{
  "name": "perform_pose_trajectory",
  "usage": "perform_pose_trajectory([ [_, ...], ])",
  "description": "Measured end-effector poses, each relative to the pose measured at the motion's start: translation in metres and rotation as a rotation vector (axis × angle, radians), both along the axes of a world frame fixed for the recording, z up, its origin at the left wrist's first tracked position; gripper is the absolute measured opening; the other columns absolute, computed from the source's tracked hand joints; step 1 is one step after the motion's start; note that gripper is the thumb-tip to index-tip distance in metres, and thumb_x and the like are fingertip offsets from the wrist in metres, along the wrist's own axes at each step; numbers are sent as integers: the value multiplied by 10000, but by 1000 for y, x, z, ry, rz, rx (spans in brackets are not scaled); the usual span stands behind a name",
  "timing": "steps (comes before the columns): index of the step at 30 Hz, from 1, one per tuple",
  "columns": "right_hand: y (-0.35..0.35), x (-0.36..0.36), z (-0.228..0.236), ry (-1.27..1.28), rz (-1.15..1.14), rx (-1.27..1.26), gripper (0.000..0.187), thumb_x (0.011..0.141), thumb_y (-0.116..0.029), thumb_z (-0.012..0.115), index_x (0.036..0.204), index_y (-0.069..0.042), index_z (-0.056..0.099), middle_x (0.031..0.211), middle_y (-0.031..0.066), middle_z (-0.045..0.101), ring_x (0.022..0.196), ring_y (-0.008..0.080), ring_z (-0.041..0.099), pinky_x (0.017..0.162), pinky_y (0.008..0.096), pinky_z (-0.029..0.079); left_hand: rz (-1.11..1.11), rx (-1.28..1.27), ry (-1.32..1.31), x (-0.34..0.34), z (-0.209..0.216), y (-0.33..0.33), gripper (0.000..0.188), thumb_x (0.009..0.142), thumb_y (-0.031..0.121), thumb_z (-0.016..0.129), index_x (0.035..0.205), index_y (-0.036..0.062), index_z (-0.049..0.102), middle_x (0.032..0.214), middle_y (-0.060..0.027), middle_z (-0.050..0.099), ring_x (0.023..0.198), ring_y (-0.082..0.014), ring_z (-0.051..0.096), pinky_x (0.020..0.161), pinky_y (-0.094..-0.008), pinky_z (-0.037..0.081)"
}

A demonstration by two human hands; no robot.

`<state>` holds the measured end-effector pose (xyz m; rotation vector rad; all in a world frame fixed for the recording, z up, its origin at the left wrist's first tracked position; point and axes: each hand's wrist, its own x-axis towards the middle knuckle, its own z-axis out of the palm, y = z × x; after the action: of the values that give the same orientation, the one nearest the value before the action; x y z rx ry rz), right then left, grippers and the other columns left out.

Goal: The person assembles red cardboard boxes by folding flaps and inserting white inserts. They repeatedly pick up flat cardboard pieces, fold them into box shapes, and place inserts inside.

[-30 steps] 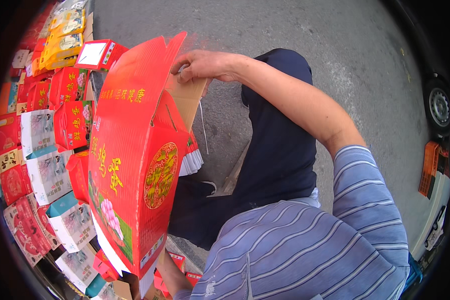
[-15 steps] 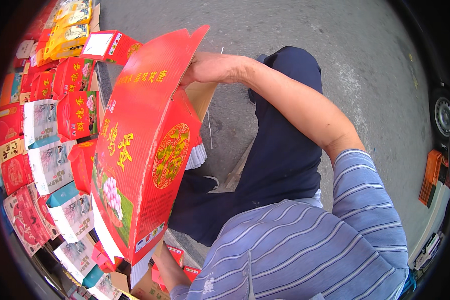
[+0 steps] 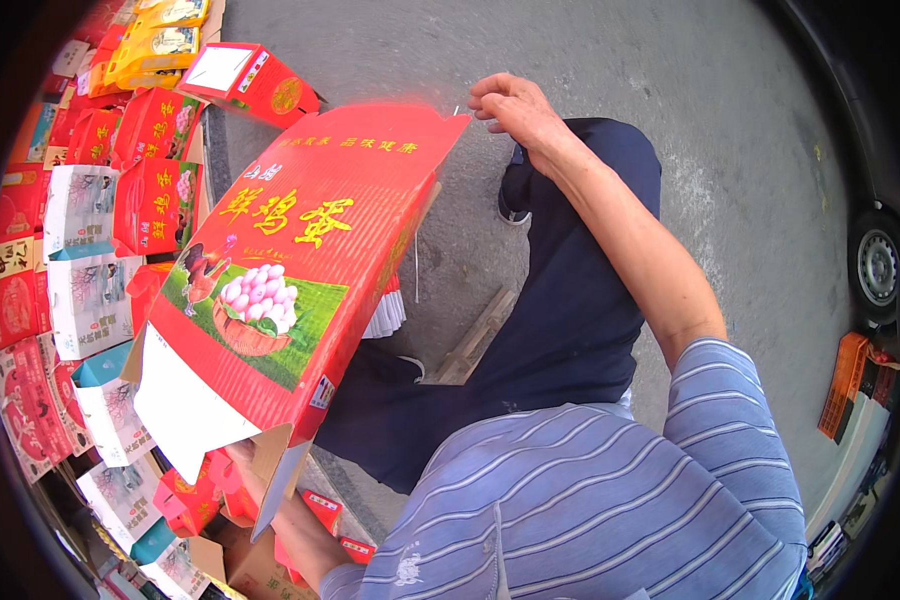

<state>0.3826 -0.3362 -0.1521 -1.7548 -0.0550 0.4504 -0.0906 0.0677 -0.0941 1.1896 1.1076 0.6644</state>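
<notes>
A large red cardboard egg carton [image 3: 300, 260], printed with a basket of pink eggs and yellow characters, is held tilted over my lap. Its lower end gapes, with a white flap [image 3: 185, 405] and a greyish flap hanging out. My left hand [image 3: 242, 462] reaches into or behind that lower end and bears the carton; its fingers are hidden by the cardboard. Clear of the carton's upper right corner, my right hand [image 3: 515, 108] is raised above my knee. Its fingers are apart and slightly curled, with nothing visible in them.
Rows of red, white and yellow gift cartons [image 3: 160, 210] stand along the left. A smaller red box [image 3: 245, 82] lies beyond the held carton. Folded white-edged sheets [image 3: 385, 315] and a wooden piece [image 3: 475, 338] are between my legs. A vehicle wheel [image 3: 878, 268] and orange crate [image 3: 843, 385] are far right.
My right hand has let go of the carton's upper edge and moved right. The carton has turned, so its printed broad face now shows more fully and its lower flaps are visible.
</notes>
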Motion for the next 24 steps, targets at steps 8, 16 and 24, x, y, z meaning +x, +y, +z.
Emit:
perform_pose_trajectory([
  [8,7,-20,0,13,155,116,422,971,-219,594,1310,31,599,1221,130,701,1128,198,665,921,339,542,-356,94,122,114,43,-13,472,1077,390,526,1325,-9,567,1221,-126,653,1096,-238,677,883,-408,590],
  [16,22,-92,33,-11,405,199,718,986,-547,642,1406,28,555,1318,229,643,1233,295,643,1011,420,527,-745,182,340,215,39,-95,313,958,224,557,1119,-19,671,970,-58,667,906,-153,611,824,-335,473],
  [24,12,-174,78,-353,536,-97,964,906,-583,735,1576,-5,353,1537,261,469,1402,391,515,1056,477,522,-930,557,521,236,14,-124,428,875,249,498,1120,-85,603,949,-284,686,904,-461,634,824,-505,475],
])
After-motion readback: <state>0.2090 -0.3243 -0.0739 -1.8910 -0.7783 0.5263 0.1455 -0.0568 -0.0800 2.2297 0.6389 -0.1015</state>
